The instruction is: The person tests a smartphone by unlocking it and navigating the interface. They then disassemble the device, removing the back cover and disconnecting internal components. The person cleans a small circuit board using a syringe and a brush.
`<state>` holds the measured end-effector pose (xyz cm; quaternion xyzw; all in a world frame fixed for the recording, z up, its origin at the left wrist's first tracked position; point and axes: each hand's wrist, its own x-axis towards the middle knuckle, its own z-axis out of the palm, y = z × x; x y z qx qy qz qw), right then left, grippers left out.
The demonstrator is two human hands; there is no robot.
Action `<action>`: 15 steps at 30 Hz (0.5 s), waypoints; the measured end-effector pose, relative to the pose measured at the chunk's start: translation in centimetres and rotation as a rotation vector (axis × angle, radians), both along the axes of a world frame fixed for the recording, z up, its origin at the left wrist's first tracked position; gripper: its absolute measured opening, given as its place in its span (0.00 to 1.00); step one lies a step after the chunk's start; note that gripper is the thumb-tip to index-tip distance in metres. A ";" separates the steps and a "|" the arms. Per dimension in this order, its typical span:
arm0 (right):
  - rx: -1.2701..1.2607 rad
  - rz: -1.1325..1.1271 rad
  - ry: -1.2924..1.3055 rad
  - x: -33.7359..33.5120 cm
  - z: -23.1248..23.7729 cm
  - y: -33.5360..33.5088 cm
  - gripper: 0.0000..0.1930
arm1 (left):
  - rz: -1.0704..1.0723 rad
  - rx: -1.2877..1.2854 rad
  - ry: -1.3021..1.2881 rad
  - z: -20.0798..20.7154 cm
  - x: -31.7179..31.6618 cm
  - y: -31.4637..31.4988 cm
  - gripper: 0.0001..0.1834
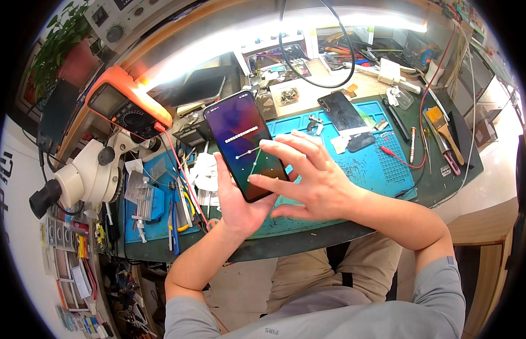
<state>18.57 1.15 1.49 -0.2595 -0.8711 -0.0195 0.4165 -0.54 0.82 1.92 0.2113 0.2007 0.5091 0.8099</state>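
Note:
A smartphone (232, 127) with a lit screen rests tilted in my left hand (240, 212), thumb along its left edge and fingers hidden behind it. On the screen a pattern-lock line joins several dots. Over the phone's lower right, my right hand (314, 175) has its fingers spread and holds nothing. One fingertip is at the line's lower end on the glass. Beneath both hands lies a blue repair mat (347, 169). A second, dark phone (341, 111) lies on the mat beyond my right hand.
At the left stand a white microscope (87, 178) and an orange multimeter (127, 101). Pliers and screwdrivers (175, 217) lie by a blue clamp fixture (150, 203). On the right are a brush (444, 133) and a red test probe (395, 155). A black cable loop (316, 85) hangs above the bench.

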 end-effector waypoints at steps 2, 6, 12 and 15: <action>0.028 -0.039 0.009 0.3 0.2 0.2 0.28 | 0.002 0.026 -0.024 0.4 0.0 0.1 0.40; 0.106 -0.107 0.044 1.0 0.3 0.6 0.26 | -0.053 0.111 -0.153 0.1 -0.7 1.1 0.44; 0.176 -0.109 0.147 1.3 0.8 0.8 0.27 | -0.033 0.099 -0.088 0.5 -0.2 0.7 0.42; 0.146 -0.155 0.136 1.5 1.0 1.0 0.28 | -0.073 0.110 -0.108 0.4 -0.2 0.5 0.44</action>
